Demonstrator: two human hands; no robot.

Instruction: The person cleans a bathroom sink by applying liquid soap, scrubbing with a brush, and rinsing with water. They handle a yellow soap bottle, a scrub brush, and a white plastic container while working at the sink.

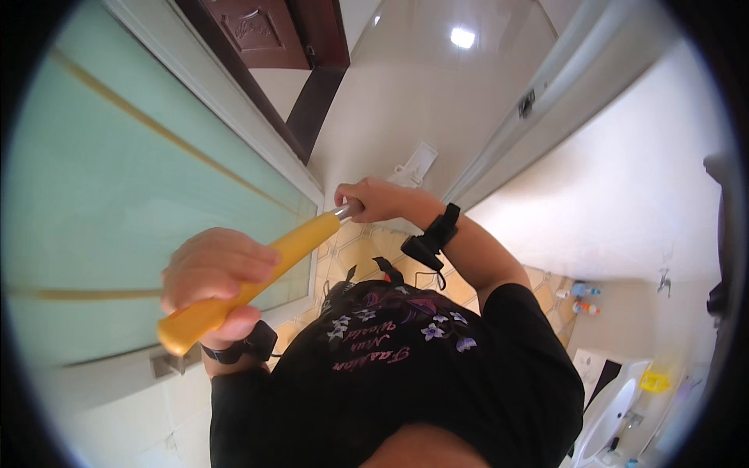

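My left hand (219, 281) is wrapped around the yellow grip (307, 237) of a metal-shafted pole, near the grip's top end. Beyond the grip, my right hand (374, 202) closes on the bare metal shaft (345, 212). The pole slants from the lower left towards the middle of the picture. Its far end is hidden behind my right hand and arm, so what it carries cannot be seen. Both wrists wear black straps with small black devices.
A frosted green glass panel (140, 193) in a white frame stands at the left. A pale door frame (526, 105) rises at the right. Bottles (585, 308) stand on the tiled floor by the wall, and a white washbasin (608, 418) is at the lower right. A dark red door (257, 32) lies beyond.
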